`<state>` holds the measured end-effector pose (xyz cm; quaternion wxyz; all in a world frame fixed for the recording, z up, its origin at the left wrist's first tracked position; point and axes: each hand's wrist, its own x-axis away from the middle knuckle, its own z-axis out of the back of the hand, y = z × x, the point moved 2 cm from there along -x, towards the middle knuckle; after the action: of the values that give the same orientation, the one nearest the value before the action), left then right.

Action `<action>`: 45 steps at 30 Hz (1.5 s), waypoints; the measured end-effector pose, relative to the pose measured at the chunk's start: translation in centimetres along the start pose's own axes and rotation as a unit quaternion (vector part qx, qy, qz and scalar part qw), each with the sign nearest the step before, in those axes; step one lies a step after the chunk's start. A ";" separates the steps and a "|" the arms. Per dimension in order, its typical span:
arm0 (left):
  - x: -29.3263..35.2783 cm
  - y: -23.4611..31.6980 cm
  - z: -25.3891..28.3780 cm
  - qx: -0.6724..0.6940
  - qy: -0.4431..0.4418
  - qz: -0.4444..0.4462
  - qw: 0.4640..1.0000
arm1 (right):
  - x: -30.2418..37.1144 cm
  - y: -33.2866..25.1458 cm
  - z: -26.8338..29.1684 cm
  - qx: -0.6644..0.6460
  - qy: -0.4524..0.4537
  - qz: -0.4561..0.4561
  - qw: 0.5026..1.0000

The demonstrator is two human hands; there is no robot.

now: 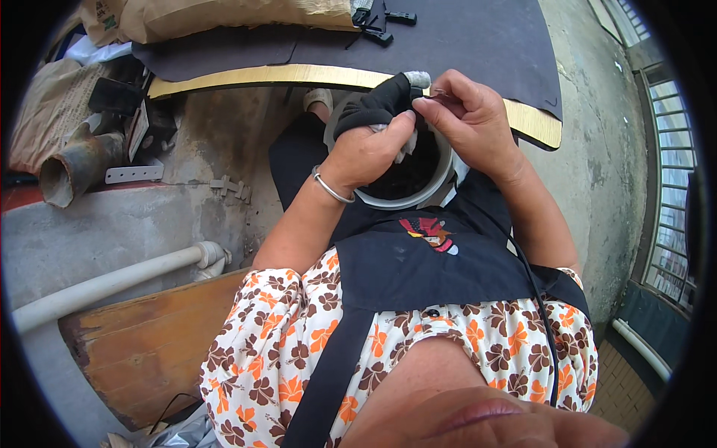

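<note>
My left hand [371, 153] grips a black fabric piece with a grey tip [379, 104], holding it over a white round container [441, 183] that rests on my lap. My right hand [469, 119] pinches a thin small object, too small to make out, at the edge of the same black piece. Both hands meet just below the table's edge [314, 75]. A metal bangle [329, 188] circles my left wrist. I wear a dark apron [441, 261] over a floral shirt.
A table with a dark mat [463, 37] stands ahead, with black clips [379, 22] and a brown paper sack [224, 15] on it. At the left are a rusty pipe piece [75, 168], a white pipe [112, 284] and a wooden bench [149, 343]. Window bars [668, 187] at the right.
</note>
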<state>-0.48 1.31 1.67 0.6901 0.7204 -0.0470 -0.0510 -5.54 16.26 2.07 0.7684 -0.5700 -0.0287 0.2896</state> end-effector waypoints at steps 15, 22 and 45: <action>-0.6 -1.3 -0.6 -0.243 0.114 -0.257 0.928 | -0.3 0.7 -1.1 0.048 -0.062 -0.018 0.997; -0.8 -1.6 -0.1 -0.294 0.118 -0.222 0.922 | 0.0 3.0 -2.1 -0.102 -0.073 -0.040 0.991; -0.5 -1.4 0.4 0.087 0.022 -0.044 0.995 | -0.2 0.7 0.2 -0.068 -0.170 -0.058 0.981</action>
<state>-1.04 1.04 0.24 0.6225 0.7803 -0.0044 -0.0606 -6.10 16.49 1.58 0.7273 -0.5606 -0.2117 0.3345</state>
